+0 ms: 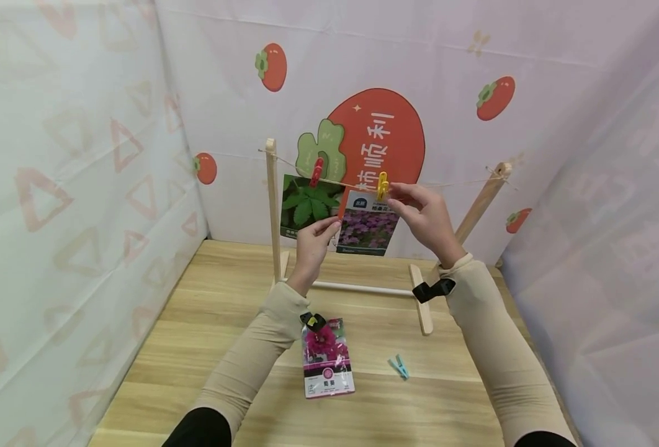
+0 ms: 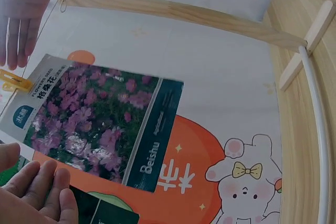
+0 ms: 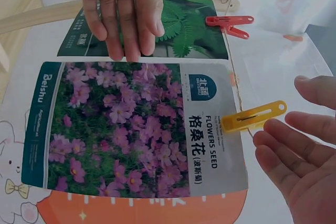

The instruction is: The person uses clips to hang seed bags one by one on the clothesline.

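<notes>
Twine [image 1: 457,184] is seen in the head view strung between wooden posts [image 1: 274,211] above the counter [image 1: 240,347]. From it a green-leaf packet [image 1: 307,202] is hung by a red clip [image 1: 318,171], and a pink-flower packet [image 1: 367,226] by a yellow clip [image 1: 382,186]. The left hand [image 1: 314,248] is held near the pink-flower packet's left edge, the right hand [image 1: 425,214] just beside the yellow clip. On the counter a magenta-flower packet [image 1: 327,366], its lettering too small to be read surely, is laid near a blue clip [image 1: 399,367]. On the backdrop [image 1: 223,74], 顺利 can be read in white.

In the left wrist view, "Beishu" is printed along the pink-flower packet's dark green band; the left hand's thumb is parted from its loosely straight fingers.

In the right wrist view, "FLOWERS SEED" and 格桑花(波斯菊) can be read, with 北蔬 BEISHU on a blue badge [image 3: 202,87]. The right hand is spread, thumb well apart; whether either hand touches anything cannot be told.
</notes>
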A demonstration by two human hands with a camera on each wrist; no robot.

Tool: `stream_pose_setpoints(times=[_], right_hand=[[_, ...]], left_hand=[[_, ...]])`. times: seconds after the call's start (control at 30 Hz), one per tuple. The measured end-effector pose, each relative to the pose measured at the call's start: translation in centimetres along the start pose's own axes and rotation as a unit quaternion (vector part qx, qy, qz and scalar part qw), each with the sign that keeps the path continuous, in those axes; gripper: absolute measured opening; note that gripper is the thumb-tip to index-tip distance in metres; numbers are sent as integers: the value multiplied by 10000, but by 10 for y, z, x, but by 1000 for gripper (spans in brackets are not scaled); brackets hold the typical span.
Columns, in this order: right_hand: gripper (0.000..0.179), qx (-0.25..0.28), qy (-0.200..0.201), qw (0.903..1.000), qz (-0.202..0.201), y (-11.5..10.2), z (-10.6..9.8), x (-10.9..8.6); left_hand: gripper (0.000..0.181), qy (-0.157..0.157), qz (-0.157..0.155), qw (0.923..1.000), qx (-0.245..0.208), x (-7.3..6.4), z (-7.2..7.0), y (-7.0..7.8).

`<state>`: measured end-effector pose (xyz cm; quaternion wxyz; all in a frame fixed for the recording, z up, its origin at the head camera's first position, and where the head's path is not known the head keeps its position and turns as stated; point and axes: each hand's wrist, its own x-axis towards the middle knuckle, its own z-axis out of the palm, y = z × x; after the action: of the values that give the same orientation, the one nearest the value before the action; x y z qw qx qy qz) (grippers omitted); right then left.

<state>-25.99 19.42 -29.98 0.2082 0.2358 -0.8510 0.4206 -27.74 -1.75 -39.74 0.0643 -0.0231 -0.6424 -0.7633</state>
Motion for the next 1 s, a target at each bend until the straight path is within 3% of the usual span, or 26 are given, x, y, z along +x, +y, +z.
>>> stream_pose_setpoints(times=[0.43, 1.0], right_hand=[[36, 245, -258, 9993, 147, 6, -1, -18], [30, 226, -124, 9995, 199, 16, -3, -46]], left_hand=[[34, -449, 60, 9989, 79, -10, -9, 2], [36, -565, 37, 9971, 514, -17, -22, -3]])
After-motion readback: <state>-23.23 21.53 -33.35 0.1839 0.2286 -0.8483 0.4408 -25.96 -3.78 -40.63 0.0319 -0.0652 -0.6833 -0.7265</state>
